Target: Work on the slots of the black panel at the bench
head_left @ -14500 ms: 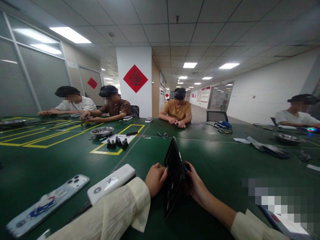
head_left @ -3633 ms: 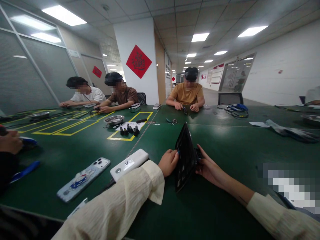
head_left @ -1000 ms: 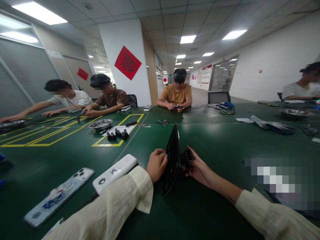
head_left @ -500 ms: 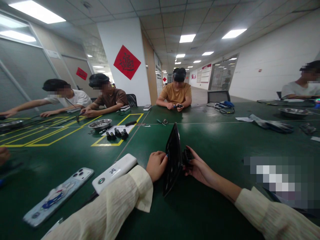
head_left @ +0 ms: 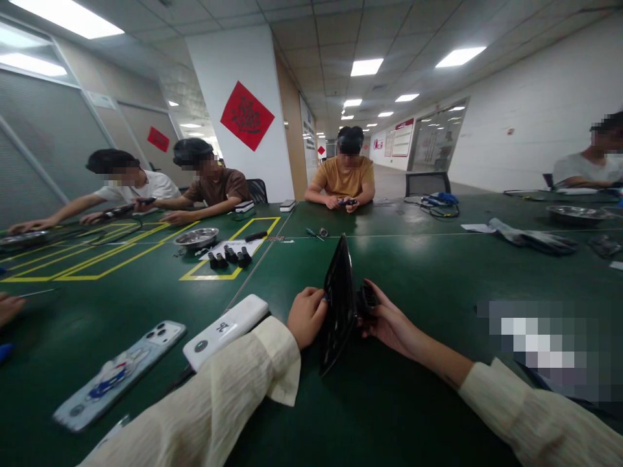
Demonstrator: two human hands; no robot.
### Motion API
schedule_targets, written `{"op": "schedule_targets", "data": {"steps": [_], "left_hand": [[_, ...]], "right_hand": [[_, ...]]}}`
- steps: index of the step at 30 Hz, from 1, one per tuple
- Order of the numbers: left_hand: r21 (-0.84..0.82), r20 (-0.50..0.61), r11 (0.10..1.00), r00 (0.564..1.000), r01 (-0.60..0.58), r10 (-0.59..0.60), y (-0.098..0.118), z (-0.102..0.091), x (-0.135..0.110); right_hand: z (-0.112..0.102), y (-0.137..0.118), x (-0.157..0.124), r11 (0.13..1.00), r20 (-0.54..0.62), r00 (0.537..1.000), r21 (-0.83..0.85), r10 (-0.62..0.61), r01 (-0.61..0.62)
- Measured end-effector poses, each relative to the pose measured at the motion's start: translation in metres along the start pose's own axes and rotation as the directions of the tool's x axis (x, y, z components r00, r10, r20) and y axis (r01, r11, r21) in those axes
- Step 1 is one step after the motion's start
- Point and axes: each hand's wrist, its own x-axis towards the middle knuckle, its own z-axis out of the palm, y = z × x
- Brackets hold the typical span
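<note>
A thin black panel (head_left: 339, 305) stands nearly upright above the green table, turned almost edge-on to me. On its right side a black ribbed block (head_left: 367, 299) sticks out, and my right hand (head_left: 384, 324) grips it between thumb and fingers. My left hand (head_left: 306, 316) is closed against the panel's left face. A small bit of blue shows at its fingertips; what it pinches is too small to make out.
Left of my arm lie a white power bank (head_left: 226, 331) and a phone (head_left: 119, 376). Further off are a metal bowl (head_left: 196, 238), several black cylindrical parts (head_left: 231, 256) and gloves (head_left: 528, 237). Co-workers sit around the green table (head_left: 413, 272).
My view has shifted slightly; my hands and the panel keep nearly the same pose. At far left, a co-worker's arm has drawn in and a dark cable or tool is now raised.
</note>
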Motion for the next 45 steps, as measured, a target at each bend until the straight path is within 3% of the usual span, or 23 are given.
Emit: {"op": "schedule_targets", "data": {"steps": [5,14,24,30,40,45], "left_hand": [[-0.102,0.05,0.995,0.999,0.02,-0.015,-0.0021,0.0016,0.002],[0.012,-0.014,1.0,1.0,0.008,-0.008,0.0016,-0.0013,0.0016],[-0.085,0.062,0.994,0.997,0.061,-0.056,-0.0028,0.0034,0.0034],[0.002,-0.026,0.999,0.998,0.05,-0.05,-0.0005,0.0036,0.0034],[0.022,-0.034,0.999,0.999,-0.025,0.026,0.0011,0.0001,-0.0002],[-0.022,-0.015,1.0,1.0,-0.009,0.008,0.0015,-0.0013,0.0012]], "right_hand": [[-0.0025,0.0009,0.0011,1.0,0.007,1.0,0.004,0.002,-0.002],[-0.0025,0.0009,0.0004,1.0,0.015,1.0,-0.001,0.001,-0.001],[-0.0004,-0.0008,-0.0006,1.0,-0.003,1.0,0.001,0.011,-0.011],[-0.0017,-0.0011,-0.0015,1.0,0.034,0.999,0.008,0.006,-0.007],[-0.0012,-0.0009,-0.0004,1.0,0.012,1.0,0.005,0.006,-0.006],[0.0007,-0.0023,-0.002,1.0,0.015,1.0,0.017,0.004,-0.004]]}}
